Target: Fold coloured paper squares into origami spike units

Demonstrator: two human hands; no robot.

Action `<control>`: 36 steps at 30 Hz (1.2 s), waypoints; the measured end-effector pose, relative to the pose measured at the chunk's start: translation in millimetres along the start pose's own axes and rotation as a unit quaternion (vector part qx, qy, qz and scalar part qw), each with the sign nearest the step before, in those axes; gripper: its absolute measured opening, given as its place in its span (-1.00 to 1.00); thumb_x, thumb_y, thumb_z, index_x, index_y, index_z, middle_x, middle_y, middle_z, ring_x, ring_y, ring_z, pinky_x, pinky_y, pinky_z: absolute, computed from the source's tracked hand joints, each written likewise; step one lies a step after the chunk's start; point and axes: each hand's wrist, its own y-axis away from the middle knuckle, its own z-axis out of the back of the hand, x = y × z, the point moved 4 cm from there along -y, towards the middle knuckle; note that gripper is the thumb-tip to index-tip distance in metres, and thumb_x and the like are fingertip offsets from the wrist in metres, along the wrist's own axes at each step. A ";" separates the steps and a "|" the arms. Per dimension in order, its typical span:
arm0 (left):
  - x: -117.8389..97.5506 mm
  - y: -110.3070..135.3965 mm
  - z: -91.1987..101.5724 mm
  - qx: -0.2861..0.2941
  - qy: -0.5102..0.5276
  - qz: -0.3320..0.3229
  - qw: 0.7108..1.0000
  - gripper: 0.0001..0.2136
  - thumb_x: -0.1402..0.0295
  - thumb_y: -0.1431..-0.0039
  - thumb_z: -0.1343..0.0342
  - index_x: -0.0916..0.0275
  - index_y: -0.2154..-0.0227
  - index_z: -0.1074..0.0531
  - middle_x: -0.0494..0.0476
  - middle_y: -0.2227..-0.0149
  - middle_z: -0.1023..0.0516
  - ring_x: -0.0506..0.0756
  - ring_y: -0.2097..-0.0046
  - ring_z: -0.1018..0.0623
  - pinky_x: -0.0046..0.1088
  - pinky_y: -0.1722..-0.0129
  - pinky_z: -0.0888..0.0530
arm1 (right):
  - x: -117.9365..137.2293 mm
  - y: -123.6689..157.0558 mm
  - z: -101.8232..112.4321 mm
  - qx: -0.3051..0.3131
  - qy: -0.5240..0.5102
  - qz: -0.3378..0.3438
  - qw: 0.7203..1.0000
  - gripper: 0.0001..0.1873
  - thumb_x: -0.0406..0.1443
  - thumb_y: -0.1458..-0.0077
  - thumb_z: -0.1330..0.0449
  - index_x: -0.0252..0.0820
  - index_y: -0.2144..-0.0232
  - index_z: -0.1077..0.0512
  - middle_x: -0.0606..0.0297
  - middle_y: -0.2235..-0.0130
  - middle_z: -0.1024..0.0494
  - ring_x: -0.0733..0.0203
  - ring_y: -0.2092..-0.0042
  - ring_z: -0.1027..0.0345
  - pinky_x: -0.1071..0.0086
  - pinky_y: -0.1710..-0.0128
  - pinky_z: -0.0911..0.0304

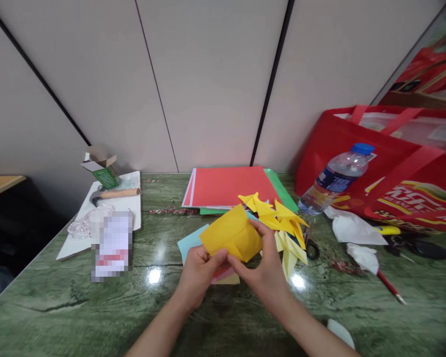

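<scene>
A yellow sheet of paper (228,230), partly folded, is held up between both hands. My left hand (198,272) pinches its lower left edge between thumb and fingers. With thumb and fingers, my right hand (263,260) grips the right side and lower corner. Under the hands lie more coloured sheets, among them a light blue paper (189,243), largely covered. Beside my right hand rest several folded yellow paper pieces (282,215) and a pale yellow folded piece (290,250).
Red paper sheets (230,186) lie by the wall. A water bottle (336,178) leans near a red bag (357,134). Crumpled tissues (357,225) and a red pen (390,286) are at right. On the left, a white board (74,245) bears a wooden-handled tool (119,194) and a small green box (106,176).
</scene>
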 end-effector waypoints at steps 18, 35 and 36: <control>-11.4 0.6 0.5 -0.024 0.088 -0.016 0.996 -0.75 0.37 0.18 -0.28 0.38 0.38 -0.51 0.20 0.38 -0.62 0.16 0.35 -0.59 -0.27 0.23 -0.50 | -12.0 -1.0 -13.6 0.085 -0.328 -0.146 0.929 -0.39 -0.37 0.11 -0.15 -0.06 -0.01 -0.02 0.12 0.06 -0.37 0.19 0.34 -0.46 0.34 0.41 -0.45; -14.4 0.4 2.5 -0.010 0.097 -0.011 0.995 -0.77 0.43 0.12 -0.25 0.41 0.33 -0.49 0.23 0.34 -0.61 0.12 0.36 -0.59 -0.37 0.29 -0.54 | -13.9 -2.6 -13.0 0.094 -0.327 -0.159 0.927 -0.37 -0.39 0.13 -0.17 -0.02 -0.01 -0.05 0.13 0.00 -0.27 0.27 0.38 -0.43 0.39 0.43 -0.42; -15.6 -0.1 4.1 -0.013 0.095 -0.014 0.995 -0.76 0.42 0.13 -0.26 0.41 0.34 -0.49 0.22 0.35 -0.61 0.12 0.37 -0.59 -0.36 0.30 -0.54 | -15.0 -3.5 -11.8 0.085 -0.319 -0.159 0.931 -0.37 -0.39 0.13 -0.18 -0.03 0.00 -0.07 0.14 0.01 -0.26 0.29 0.40 -0.42 0.39 0.44 -0.42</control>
